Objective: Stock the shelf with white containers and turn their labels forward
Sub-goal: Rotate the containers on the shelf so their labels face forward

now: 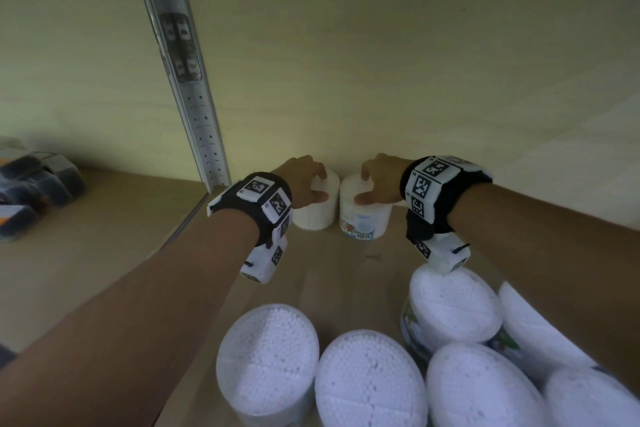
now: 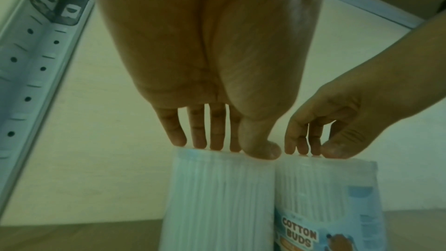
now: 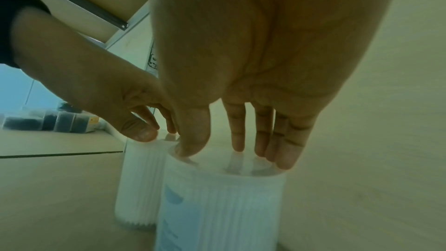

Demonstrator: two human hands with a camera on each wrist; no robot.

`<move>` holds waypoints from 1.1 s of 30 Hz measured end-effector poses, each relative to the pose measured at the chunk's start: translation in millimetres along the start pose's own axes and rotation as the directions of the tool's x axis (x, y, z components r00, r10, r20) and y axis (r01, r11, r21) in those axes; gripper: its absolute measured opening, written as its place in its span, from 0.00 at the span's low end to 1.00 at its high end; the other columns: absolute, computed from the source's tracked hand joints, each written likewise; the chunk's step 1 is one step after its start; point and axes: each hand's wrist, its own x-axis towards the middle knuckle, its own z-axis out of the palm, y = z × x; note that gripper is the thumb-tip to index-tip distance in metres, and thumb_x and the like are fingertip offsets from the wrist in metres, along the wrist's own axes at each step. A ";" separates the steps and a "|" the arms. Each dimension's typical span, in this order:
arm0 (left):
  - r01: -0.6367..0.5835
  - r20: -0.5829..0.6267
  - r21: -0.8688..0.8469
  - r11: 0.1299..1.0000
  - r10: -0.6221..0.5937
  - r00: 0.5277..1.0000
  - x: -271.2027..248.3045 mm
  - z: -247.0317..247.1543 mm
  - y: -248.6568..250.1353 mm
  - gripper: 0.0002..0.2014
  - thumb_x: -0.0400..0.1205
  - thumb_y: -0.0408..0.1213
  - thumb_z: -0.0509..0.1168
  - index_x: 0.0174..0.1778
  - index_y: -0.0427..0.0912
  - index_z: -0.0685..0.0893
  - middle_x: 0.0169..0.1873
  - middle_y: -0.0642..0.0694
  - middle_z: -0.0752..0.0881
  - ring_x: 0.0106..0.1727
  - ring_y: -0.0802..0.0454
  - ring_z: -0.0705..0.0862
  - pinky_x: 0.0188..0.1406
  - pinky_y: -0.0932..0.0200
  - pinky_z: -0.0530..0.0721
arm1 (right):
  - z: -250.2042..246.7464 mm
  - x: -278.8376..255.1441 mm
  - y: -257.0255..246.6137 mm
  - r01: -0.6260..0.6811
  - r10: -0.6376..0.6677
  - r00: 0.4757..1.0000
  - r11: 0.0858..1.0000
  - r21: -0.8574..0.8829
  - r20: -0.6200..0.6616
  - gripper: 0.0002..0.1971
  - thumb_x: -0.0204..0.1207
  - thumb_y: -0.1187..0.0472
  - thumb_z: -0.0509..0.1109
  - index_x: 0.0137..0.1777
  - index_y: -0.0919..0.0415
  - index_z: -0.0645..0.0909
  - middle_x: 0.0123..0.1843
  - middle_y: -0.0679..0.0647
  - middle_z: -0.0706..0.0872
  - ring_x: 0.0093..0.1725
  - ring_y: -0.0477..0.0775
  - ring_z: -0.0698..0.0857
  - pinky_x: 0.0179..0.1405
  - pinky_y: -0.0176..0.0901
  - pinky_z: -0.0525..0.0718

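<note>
Two white cotton-bud containers stand side by side at the back of the wooden shelf (image 1: 339,263). My left hand (image 1: 320,185) holds the left container (image 1: 317,215) from above, fingertips and thumb on its lid rim (image 2: 217,150). Its side (image 2: 217,198) shows only white ribbing, no label. My right hand (image 1: 363,187) holds the right container (image 1: 367,222) the same way, fingertips (image 3: 237,146) pressed on the clear lid. That container's blue label (image 2: 299,234) reads COTTON BUDS, and a barcode faces front in the head view.
Several more white containers (image 1: 370,378) crowd the shelf's front right, under my right forearm. A perforated metal upright (image 1: 194,97) stands just left of my left hand. Dark packages (image 1: 31,191) lie in the bay to the left. The back wall is right behind the two containers.
</note>
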 end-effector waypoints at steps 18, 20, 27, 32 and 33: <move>-0.012 -0.017 -0.010 1.000 0.011 1.000 0.5 2.4 -1.4 0.24 0.82 0.48 0.64 0.74 0.45 0.71 0.72 0.43 0.71 0.73 0.42 0.69 0.70 0.50 0.69 | -4.1 6.5 13.8 0.071 -0.083 0.988 0.993 0.093 0.128 0.33 0.78 0.69 0.69 0.82 0.58 0.62 0.81 0.55 0.66 0.78 0.59 0.70 0.69 0.42 0.72; -0.015 -0.018 -0.014 1.000 0.014 1.000 0.1 2.7 -1.7 0.24 0.83 0.48 0.64 0.74 0.45 0.71 0.72 0.43 0.71 0.73 0.42 0.69 0.71 0.50 0.69 | -2.7 7.3 16.3 0.062 -0.078 0.988 0.991 0.117 0.136 0.34 0.78 0.70 0.68 0.83 0.60 0.60 0.81 0.56 0.66 0.77 0.60 0.70 0.65 0.40 0.73; -0.017 -0.017 -0.026 1.000 0.017 1.000 0.1 3.3 -3.0 0.24 0.83 0.47 0.64 0.74 0.45 0.71 0.72 0.42 0.70 0.74 0.42 0.69 0.72 0.49 0.69 | -2.1 5.2 11.4 0.068 -0.072 0.997 0.992 0.105 0.035 0.29 0.79 0.62 0.67 0.80 0.59 0.66 0.79 0.59 0.69 0.75 0.60 0.73 0.71 0.48 0.74; -0.018 -0.021 -0.050 0.999 0.017 1.000 1.2 4.5 -4.3 0.24 0.82 0.47 0.65 0.74 0.45 0.71 0.73 0.43 0.71 0.74 0.43 0.69 0.72 0.49 0.69 | -2.8 3.4 7.9 0.067 -0.069 0.997 0.996 0.050 0.037 0.30 0.79 0.55 0.69 0.80 0.60 0.67 0.79 0.58 0.70 0.75 0.60 0.73 0.71 0.48 0.73; -0.022 -0.017 -0.058 0.998 0.021 1.000 1.7 4.2 -4.5 0.24 0.82 0.46 0.65 0.73 0.45 0.72 0.73 0.43 0.71 0.74 0.43 0.70 0.71 0.50 0.68 | -3.3 3.3 8.3 0.071 -0.072 0.996 0.997 0.037 0.042 0.30 0.79 0.55 0.69 0.79 0.60 0.67 0.78 0.58 0.70 0.75 0.60 0.73 0.72 0.48 0.73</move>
